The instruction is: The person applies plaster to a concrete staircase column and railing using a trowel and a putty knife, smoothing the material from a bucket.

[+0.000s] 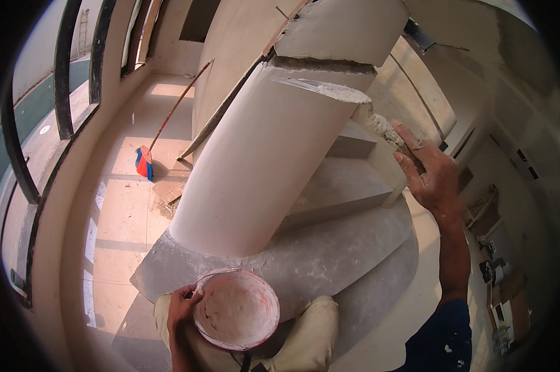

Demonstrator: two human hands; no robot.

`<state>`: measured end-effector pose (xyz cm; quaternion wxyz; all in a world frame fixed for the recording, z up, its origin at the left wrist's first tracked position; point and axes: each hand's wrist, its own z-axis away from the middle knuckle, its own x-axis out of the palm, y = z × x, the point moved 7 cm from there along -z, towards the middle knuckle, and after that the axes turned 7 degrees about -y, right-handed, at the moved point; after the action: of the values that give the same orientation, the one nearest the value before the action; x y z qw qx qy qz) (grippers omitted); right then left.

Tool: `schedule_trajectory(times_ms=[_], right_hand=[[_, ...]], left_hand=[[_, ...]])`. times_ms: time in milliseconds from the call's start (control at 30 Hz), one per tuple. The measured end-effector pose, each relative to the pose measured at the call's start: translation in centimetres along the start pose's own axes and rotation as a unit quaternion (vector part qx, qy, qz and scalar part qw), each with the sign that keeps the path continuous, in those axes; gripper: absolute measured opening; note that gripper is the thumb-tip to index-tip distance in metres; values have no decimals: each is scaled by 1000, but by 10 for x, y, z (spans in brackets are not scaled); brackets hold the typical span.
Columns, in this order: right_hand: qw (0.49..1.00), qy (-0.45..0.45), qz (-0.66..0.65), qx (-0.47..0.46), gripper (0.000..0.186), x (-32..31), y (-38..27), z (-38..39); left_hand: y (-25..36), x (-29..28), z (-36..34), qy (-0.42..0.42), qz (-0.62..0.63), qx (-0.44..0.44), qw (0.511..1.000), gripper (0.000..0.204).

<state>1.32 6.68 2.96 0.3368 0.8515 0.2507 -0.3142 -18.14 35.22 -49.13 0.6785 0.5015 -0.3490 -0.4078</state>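
Note:
My right hand (427, 166) is closed around the plaster-caked handle of a trowel (322, 90). Its blade lies against the upper part of a smooth white rounded pillar (255, 161), with wet white plaster along it. Just above the blade, a dark uneven gap (322, 64) crosses the pillar. Low in the view, my left hand (183, 304) grips the left rim of a round reddish bowl (268, 310). White plaster (233, 309) coats the inside of this bowl, which rests by my knees.
Grey steps (348, 180) rise behind the pillar, and its foot meets a grey landing (304, 266). A broom (144, 162) with red and blue bristles leans at the left. Black-framed windows (62, 68) line the left wall. Assorted items (503, 291) lie at far right.

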Motion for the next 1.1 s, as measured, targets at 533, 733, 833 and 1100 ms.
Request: schedule_trajectory(times_ms=[533, 733, 833, 1100], right_hand=[[996, 9, 17, 87, 50, 18, 29, 0], [982, 49, 49, 175, 49, 11, 92, 50], [977, 45, 33, 204, 51, 8, 102, 69], [995, 89, 37, 29, 56, 6, 50, 34]], left_hand=[[0, 7, -5, -2, 17, 4, 1000, 40], [-10, 2, -11, -5, -7, -3, 1000, 42], [-10, 3, -11, 8, -15, 8, 1000, 42], [0, 8, -5, 21, -12, -7, 1000, 42]])
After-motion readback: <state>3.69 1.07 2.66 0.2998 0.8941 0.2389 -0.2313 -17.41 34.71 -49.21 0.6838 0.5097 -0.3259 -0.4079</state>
